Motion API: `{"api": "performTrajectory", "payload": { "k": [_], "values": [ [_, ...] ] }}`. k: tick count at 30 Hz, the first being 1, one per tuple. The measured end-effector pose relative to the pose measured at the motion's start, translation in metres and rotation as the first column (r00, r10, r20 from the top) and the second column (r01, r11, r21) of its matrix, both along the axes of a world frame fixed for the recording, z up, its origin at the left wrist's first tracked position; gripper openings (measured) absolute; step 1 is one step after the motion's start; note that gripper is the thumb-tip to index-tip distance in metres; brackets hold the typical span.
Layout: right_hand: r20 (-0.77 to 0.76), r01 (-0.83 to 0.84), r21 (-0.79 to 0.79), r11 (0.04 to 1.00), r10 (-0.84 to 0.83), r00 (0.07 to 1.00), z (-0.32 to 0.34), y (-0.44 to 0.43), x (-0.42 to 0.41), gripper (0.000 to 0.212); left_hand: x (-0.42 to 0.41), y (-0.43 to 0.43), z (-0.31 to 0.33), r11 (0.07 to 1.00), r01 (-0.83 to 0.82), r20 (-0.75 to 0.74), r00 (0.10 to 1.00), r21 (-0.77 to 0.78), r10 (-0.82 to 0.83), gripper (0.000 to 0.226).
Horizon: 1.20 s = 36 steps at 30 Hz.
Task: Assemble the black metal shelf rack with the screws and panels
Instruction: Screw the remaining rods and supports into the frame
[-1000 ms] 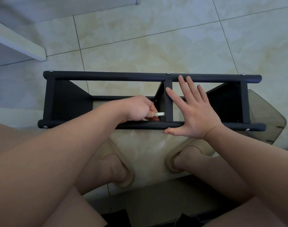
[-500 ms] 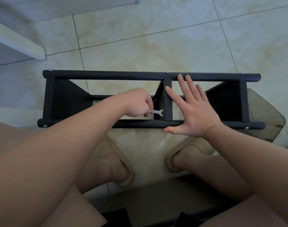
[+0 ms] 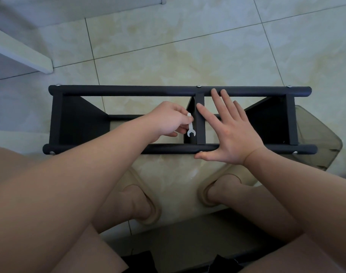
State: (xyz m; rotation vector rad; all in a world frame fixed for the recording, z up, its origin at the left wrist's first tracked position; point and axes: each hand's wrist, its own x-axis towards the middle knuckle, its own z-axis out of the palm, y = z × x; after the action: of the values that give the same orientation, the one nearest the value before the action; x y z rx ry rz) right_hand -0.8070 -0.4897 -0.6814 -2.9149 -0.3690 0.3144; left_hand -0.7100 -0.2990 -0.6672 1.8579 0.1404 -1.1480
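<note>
The black metal shelf rack [image 3: 128, 90] stands on the tiled floor in front of my feet, its long tubes running left to right with silver screw heads [image 3: 198, 86] at the joints. My left hand [image 3: 168, 121] reaches inside the rack and pinches a small white flat wrench [image 3: 190, 128], jaw end down, beside the middle black panel [image 3: 200, 123]. My right hand [image 3: 229, 131] lies flat with spread straight fingers across the rack just right of that panel, thumb along the near tube.
A translucent smoky plastic stool or bin [image 3: 317, 142] sits under the rack's right end. A white furniture edge [image 3: 20, 54] juts in at upper left. My feet in beige slippers [image 3: 146, 203] are just below the rack.
My left hand has turned the wrench from pointing right toward the middle panel to hanging jaw end down, and lifted slightly. My right hand has stayed flat on the rack.
</note>
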Motion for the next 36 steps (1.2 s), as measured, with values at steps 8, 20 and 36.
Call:
{"api": "performTrajectory", "payload": {
  "k": [8,20,36],
  "values": [
    [0.011,-0.001,0.005,1.000,0.001,1.000,0.0002,-0.0005,0.0010,0.119,-0.0030,-0.0027,-0.0006,0.985,-0.165,0.002,0.986,0.047,0.165,0.003],
    [0.024,-0.001,0.014,1.000,0.001,1.000,-0.0012,-0.0009,0.0024,0.119,-0.0036,-0.0056,0.0025,0.976,-0.217,-0.165,0.962,0.014,0.216,0.016],
    [0.013,-0.002,0.006,1.000,0.002,1.000,0.0004,-0.0009,0.0035,0.119,-0.0031,-0.0049,0.0006,0.985,-0.169,-0.134,0.976,0.018,0.170,0.012]
  ]
}}
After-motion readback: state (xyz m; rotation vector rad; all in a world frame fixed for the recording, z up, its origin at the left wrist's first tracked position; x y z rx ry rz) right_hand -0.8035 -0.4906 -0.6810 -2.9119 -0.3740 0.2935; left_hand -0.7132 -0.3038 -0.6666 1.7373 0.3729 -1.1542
